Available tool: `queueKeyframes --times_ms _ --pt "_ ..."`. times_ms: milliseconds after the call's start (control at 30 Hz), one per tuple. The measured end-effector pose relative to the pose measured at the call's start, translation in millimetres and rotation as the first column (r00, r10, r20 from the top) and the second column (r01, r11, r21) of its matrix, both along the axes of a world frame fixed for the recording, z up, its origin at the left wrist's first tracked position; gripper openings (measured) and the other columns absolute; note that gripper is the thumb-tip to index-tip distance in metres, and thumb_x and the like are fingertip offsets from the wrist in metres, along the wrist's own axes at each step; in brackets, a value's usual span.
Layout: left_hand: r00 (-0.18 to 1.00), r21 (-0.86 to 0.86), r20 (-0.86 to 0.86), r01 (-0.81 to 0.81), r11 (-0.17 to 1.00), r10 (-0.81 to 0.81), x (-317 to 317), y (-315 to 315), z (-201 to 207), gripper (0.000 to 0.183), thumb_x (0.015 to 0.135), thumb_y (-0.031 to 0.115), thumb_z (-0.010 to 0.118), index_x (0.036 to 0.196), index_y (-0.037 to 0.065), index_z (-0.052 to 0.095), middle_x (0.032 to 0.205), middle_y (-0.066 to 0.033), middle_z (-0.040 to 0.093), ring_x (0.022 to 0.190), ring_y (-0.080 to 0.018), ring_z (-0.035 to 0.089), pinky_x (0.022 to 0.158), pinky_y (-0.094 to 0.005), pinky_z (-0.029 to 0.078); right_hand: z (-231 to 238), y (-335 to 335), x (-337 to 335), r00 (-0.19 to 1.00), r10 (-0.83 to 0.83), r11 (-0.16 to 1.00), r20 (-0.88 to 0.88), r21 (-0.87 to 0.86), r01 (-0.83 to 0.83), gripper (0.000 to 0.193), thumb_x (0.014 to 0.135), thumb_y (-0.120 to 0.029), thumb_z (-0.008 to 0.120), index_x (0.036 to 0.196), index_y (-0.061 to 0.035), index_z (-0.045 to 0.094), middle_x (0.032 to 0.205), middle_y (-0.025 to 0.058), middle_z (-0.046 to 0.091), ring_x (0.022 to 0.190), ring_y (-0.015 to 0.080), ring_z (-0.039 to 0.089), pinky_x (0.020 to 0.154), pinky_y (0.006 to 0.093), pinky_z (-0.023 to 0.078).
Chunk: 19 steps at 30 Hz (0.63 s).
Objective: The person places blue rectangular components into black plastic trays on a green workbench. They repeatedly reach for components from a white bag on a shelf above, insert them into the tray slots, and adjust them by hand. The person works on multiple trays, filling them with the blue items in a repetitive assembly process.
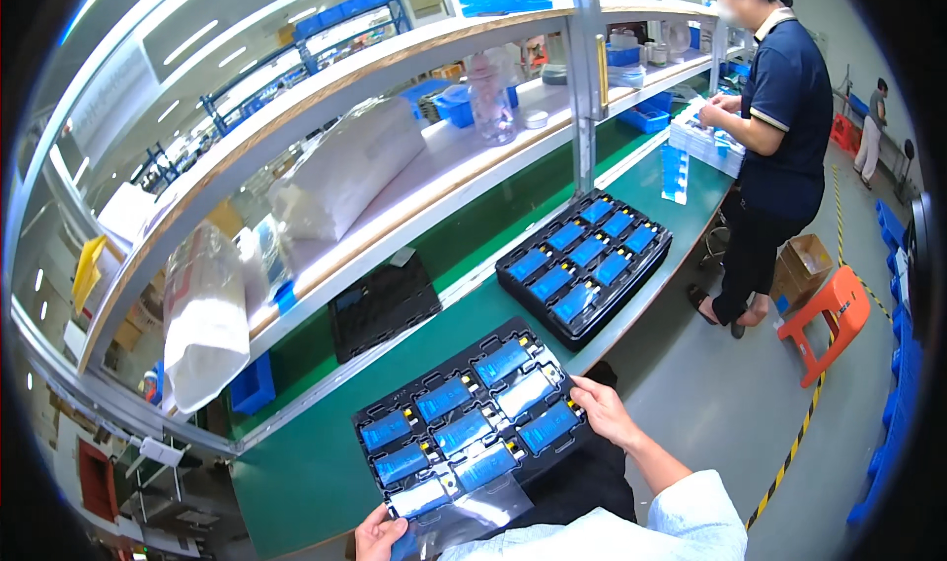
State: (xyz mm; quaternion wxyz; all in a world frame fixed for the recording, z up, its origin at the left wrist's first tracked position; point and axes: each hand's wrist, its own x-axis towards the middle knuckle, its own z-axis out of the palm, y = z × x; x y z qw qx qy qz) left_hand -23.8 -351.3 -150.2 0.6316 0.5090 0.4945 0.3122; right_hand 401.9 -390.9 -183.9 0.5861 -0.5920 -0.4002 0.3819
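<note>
My two hands hold a black moulded tray (444, 371) over the near edge of the green bench, tilted toward me. Several flat blue rectangular packs (464, 431) with small yellow ends sit in its pockets; glare whitens a few. Fingers of my left hand (377, 535) are closed on the tray's near left corner. A clear plastic sheet (478, 512) lies beside that hand, across the near edge; whether the hand grips it too, I cannot tell. My right hand (605, 413) grips the right edge, thumb on top, its other fingers mostly hidden beneath.
Farther along the bench stands a black tray stack (533, 314) with similar blue packs. An empty-looking black tray (385, 309) lies under the shelf (473, 181). A co-worker (789, 107) stands at the far right, handling white items. An orange stool (829, 319) is on the floor.
</note>
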Motion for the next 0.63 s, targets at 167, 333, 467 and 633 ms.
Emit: queueKeyframes --times_ms 167,333,467,633 --pt "0.977 0.014 0.169 0.128 0.992 -0.129 82 43 23 0.036 0.086 -0.002 0.065 0.118 0.005 0.05 0.093 -0.0135 0.069 0.079 -0.0147 0.067 0.07 -0.0284 0.054 33 36 90 0.991 -0.076 0.997 0.114 0.014 0.075 0.039 0.099 -0.033 0.052 0.115 0.001 0.062 0.092 -0.0003 0.064 0.088 0.007 0.054 0.08 0.0259 0.046" --pt "0.967 -0.065 0.108 0.237 0.969 -0.229 228 102 21 0.031 0.087 0.007 0.071 0.104 0.007 0.045 0.083 -0.0097 0.068 0.074 -0.0116 0.064 0.064 -0.0259 0.051 40 78 221 0.929 -0.219 0.973 0.299 0.001 0.229 0.036 0.098 -0.031 0.054 0.109 0.0013 0.065 0.092 0.0034 0.066 0.088 0.0106 0.057 0.08 0.0286 0.046" --pt "0.94 0.028 -0.115 0.326 0.945 -0.321 327 140 10 0.036 0.085 0.022 0.075 0.101 0.004 0.048 0.084 -0.0092 0.067 0.076 -0.0135 0.063 0.062 -0.0262 0.049 34 105 319 0.748 -0.177 0.954 0.639 -0.074 0.289 0.031 0.096 -0.029 0.053 0.104 -0.0013 0.066 0.084 0.0154 0.059 0.083 0.0272 0.058 0.078 0.0359 0.045" --pt "0.667 -0.009 -0.577 0.571 0.821 -0.471 391 171 6 0.052 0.083 0.043 0.073 0.107 0.003 0.047 0.083 -0.0091 0.068 0.069 -0.028 0.064 0.064 -0.0388 0.051 48 127 369 0.693 -0.095 0.937 0.715 -0.171 0.305 0.032 0.097 -0.029 0.05 0.104 -0.003 0.067 0.083 0.0166 0.057 0.082 0.03 0.058 0.076 0.0406 0.044"
